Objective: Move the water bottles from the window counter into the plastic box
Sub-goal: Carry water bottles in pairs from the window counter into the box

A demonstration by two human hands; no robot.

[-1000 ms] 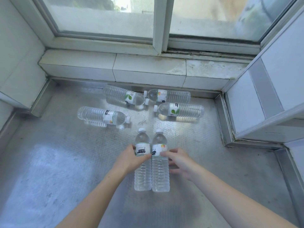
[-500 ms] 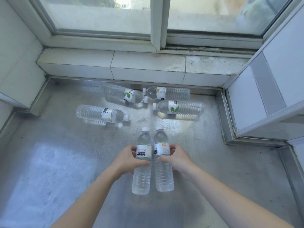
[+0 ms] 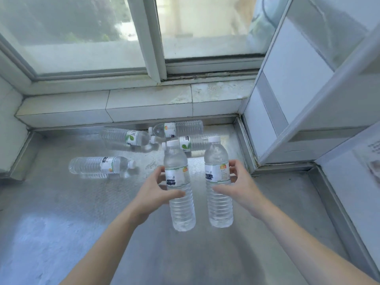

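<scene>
My left hand (image 3: 156,189) grips one clear water bottle (image 3: 181,204) around its label, held off the counter with the cap pointing away. My right hand (image 3: 239,186) grips a second water bottle (image 3: 219,200) the same way, a little to the right and apart from the first. Several more bottles lie on their sides on the metal counter (image 3: 61,212): one at the left (image 3: 96,165), one further back (image 3: 125,136), one by the tiled ledge (image 3: 181,128), and one partly hidden behind the held bottles (image 3: 195,142). No plastic box is in view.
A white tiled ledge (image 3: 107,105) and the window frame (image 3: 154,48) close off the back. A white panelled wall (image 3: 287,95) juts in at the right, with a metal rim (image 3: 244,145) along its base. Another wall corner stands at the far left.
Both hands closed on the two near bottles lying side by side and lifted them off the counter. The bottles are now higher and spread apart. The view has tilted up toward the window.
</scene>
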